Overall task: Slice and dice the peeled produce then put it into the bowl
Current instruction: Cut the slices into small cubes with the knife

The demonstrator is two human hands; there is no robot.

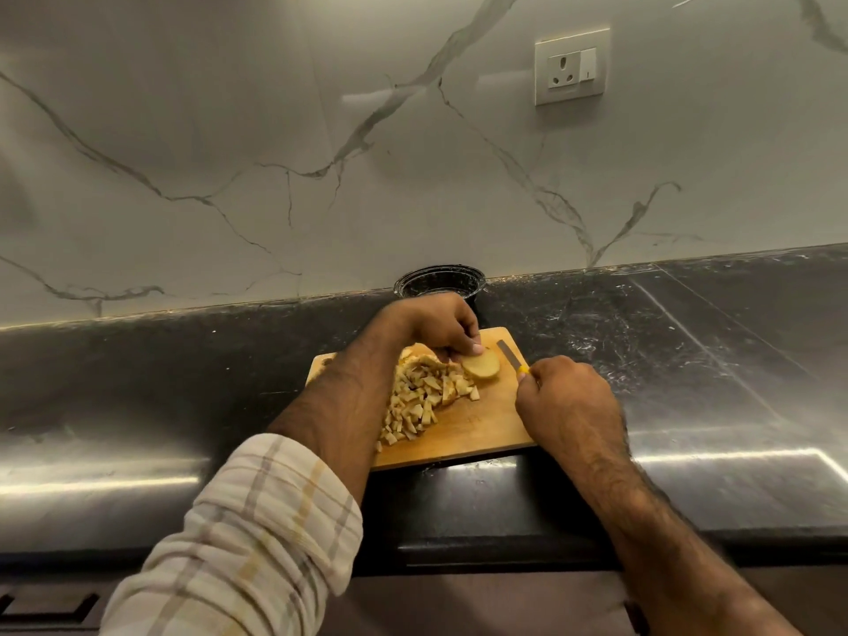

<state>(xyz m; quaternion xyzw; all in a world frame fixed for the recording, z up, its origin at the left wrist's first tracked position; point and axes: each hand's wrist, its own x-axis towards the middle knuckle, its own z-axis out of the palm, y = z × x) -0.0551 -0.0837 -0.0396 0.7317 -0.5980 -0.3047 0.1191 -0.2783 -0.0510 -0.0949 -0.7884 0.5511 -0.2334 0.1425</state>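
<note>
On the board [477, 429] a potato piece [482, 365] lies cut face up near the far edge, its long axis running roughly left to right across the board. The left hand [440, 325] comes over it from the far-left side, fingers curled down, thumb and fingertips pressing its far-left end. The right hand [562, 392] sits just right of the piece, nearer the board's right edge, wrapped round the yellow handle of a knife [511, 355]. The blade points away toward the board's far edge, close beside the piece's right end but apart from it, tip not yet in the flesh as far as can be told.

So the blade lies about crosswise to the piece's long axis, which suits slicing from the free right end toward the left hand's fingers. The right hand is the one to move; it only needs a short shift leftward over the board. The risk is the holding fingertips, which sit near the cutting line.

A pile of dice [422, 401] covers the board's left half, touching the piece's near-left side. The bowl [438, 282] stands on the tabletop [688, 351] just beyond the board's far edge, behind the left hand; what it holds cannot be seen.
</note>
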